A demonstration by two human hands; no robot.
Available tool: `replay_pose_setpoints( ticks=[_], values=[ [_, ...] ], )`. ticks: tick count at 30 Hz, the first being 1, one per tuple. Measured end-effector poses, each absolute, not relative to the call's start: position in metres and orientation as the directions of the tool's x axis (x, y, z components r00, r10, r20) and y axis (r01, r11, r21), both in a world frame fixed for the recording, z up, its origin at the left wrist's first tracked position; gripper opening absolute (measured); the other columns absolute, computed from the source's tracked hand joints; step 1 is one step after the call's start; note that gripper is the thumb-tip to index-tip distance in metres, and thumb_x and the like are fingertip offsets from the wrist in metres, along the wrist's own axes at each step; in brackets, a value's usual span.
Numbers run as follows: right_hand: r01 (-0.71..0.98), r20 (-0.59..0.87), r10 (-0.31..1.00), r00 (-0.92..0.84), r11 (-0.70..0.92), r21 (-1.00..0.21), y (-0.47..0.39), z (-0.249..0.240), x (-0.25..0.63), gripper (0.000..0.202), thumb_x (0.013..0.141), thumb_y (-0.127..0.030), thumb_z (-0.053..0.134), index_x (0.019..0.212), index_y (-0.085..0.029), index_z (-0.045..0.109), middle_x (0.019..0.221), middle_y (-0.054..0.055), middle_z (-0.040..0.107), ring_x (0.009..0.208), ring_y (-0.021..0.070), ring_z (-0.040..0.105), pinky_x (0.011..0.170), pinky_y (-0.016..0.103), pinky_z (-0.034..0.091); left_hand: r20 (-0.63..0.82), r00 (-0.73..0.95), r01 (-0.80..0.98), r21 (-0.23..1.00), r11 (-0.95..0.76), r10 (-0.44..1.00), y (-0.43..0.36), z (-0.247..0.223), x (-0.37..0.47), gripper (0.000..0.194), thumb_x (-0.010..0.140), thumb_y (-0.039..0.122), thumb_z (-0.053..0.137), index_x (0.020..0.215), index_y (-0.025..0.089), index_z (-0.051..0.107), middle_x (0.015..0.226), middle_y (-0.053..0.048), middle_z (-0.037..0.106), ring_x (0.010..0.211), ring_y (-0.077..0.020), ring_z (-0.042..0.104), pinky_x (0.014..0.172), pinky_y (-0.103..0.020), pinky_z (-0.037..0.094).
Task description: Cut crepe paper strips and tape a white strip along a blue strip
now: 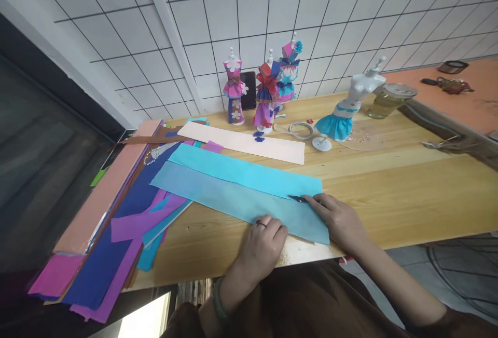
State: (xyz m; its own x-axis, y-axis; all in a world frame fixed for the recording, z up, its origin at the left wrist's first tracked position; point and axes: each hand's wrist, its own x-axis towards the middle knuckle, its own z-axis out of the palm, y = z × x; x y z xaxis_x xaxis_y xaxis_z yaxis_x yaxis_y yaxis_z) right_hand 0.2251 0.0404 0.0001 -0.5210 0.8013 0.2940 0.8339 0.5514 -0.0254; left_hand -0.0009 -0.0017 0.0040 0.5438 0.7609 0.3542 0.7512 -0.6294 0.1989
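Observation:
A light blue sheet of crepe paper (233, 172) lies across the table in front of me, with a crease or cut line running along its length. Its near half looks duller than its far half. My right hand (336, 218) is closed around small dark-bladed scissors (298, 199), whose tips point left along that line near the sheet's right end. The handles are hidden under my fingers. With curled fingers, my left hand (264, 242) grips the sheet's near edge.
Coloured paper strips (128, 198) pile up at the left. A pale pink strip (241, 140) lies beyond the blue sheet. Small dressed mannequins (266, 94) and a phone (249, 89) stand by the wall. Tape rolls (301, 130), a blue-skirted mannequin (352, 94) and a jar (389, 102) sit at the back right.

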Motion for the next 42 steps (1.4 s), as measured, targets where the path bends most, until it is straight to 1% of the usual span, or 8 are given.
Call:
replay_pose_setpoints(
  ticks=[5, 12, 16, 20, 28, 35, 39, 42],
  values=[
    [0.822, 0.299, 0.788, -0.539, 0.570, -0.019, 0.039, -0.001, 0.226, 0.042, 0.082, -0.007, 0.035, 0.121, -0.014, 0.047, 0.101, 0.011, 0.057, 0.082, 0.0178, 0.053, 0.064, 0.028, 0.043, 0.339, 0.555, 0.745, 0.203, -0.635, 0.760, -0.001, 0.005, -0.001, 0.014, 0.081, 0.009, 0.041, 0.075, 0.017, 0.051, 0.076, -0.004, 0.049, 0.076, -0.0163, 0.045, 0.065, -0.030, 0.039],
    [0.815, 0.299, 0.779, -0.551, 0.579, -0.003, 0.039, -0.003, 0.227, 0.038, 0.084, -0.009, 0.034, 0.119, -0.013, 0.049, 0.098, 0.010, 0.058, 0.081, 0.0177, 0.053, 0.064, 0.028, 0.043, 0.334, 0.555, 0.744, 0.210, -0.635, 0.761, -0.001, 0.003, -0.001, 0.013, 0.081, 0.008, 0.041, 0.077, 0.017, 0.051, 0.077, -0.003, 0.049, 0.077, -0.0159, 0.045, 0.066, -0.030, 0.039],
    [0.819, 0.292, 0.786, -0.544, 0.573, -0.018, 0.039, -0.002, 0.226, 0.037, 0.085, -0.009, 0.034, 0.118, -0.013, 0.050, 0.099, 0.010, 0.058, 0.081, 0.0173, 0.053, 0.064, 0.028, 0.043, 0.334, 0.557, 0.742, 0.212, -0.636, 0.761, -0.001, 0.003, -0.001, 0.014, 0.081, 0.009, 0.040, 0.075, 0.016, 0.050, 0.076, -0.004, 0.049, 0.076, -0.0162, 0.045, 0.065, -0.030, 0.039],
    [0.823, 0.284, 0.795, -0.536, 0.568, -0.036, 0.039, -0.002, 0.227, 0.036, 0.086, -0.011, 0.034, 0.117, -0.015, 0.051, 0.097, 0.010, 0.059, 0.080, 0.0168, 0.054, 0.063, 0.027, 0.043, 0.329, 0.560, 0.740, 0.214, -0.637, 0.761, -0.002, 0.003, -0.001, 0.013, 0.081, 0.009, 0.041, 0.077, 0.017, 0.050, 0.077, -0.003, 0.050, 0.077, -0.0167, 0.045, 0.066, -0.030, 0.039],
    [0.838, 0.266, 0.811, -0.520, 0.545, -0.023, 0.039, -0.002, 0.227, 0.041, 0.082, -0.008, 0.036, 0.121, -0.015, 0.047, 0.100, 0.011, 0.057, 0.080, 0.0174, 0.055, 0.062, 0.027, 0.044, 0.326, 0.562, 0.743, 0.204, -0.637, 0.760, -0.002, 0.004, -0.001, 0.014, 0.081, 0.009, 0.040, 0.073, 0.017, 0.049, 0.076, -0.003, 0.049, 0.075, -0.0166, 0.044, 0.064, -0.030, 0.038],
    [0.840, 0.228, 0.822, -0.522, 0.541, -0.029, 0.042, 0.006, 0.216, 0.041, 0.083, -0.011, 0.035, 0.123, -0.016, 0.046, 0.100, 0.011, 0.057, 0.080, 0.0172, 0.056, 0.062, 0.027, 0.043, 0.337, 0.566, 0.736, 0.205, -0.645, 0.752, -0.001, 0.007, -0.002, 0.016, 0.082, 0.008, 0.039, 0.077, 0.017, 0.051, 0.077, -0.004, 0.050, 0.076, -0.0159, 0.045, 0.064, -0.029, 0.039],
    [0.834, 0.231, 0.814, -0.532, 0.551, -0.022, 0.045, 0.006, 0.210, 0.038, 0.084, -0.014, 0.036, 0.121, -0.016, 0.047, 0.097, 0.009, 0.057, 0.077, 0.0165, 0.055, 0.061, 0.026, 0.042, 0.351, 0.567, 0.733, 0.199, -0.651, 0.746, -0.001, 0.008, -0.002, 0.015, 0.082, 0.009, 0.039, 0.080, 0.017, 0.052, 0.076, -0.003, 0.050, 0.076, -0.0154, 0.046, 0.065, -0.029, 0.040],
    [0.830, 0.249, 0.806, -0.537, 0.557, -0.015, 0.047, 0.005, 0.206, 0.038, 0.085, -0.016, 0.035, 0.121, -0.018, 0.047, 0.094, 0.009, 0.058, 0.075, 0.0159, 0.055, 0.060, 0.026, 0.042, 0.347, 0.562, 0.739, 0.197, -0.644, 0.751, -0.001, 0.007, -0.002, 0.015, 0.081, 0.009, 0.039, 0.079, 0.017, 0.052, 0.076, -0.003, 0.049, 0.076, -0.0153, 0.046, 0.065, -0.029, 0.040]
  ],
)
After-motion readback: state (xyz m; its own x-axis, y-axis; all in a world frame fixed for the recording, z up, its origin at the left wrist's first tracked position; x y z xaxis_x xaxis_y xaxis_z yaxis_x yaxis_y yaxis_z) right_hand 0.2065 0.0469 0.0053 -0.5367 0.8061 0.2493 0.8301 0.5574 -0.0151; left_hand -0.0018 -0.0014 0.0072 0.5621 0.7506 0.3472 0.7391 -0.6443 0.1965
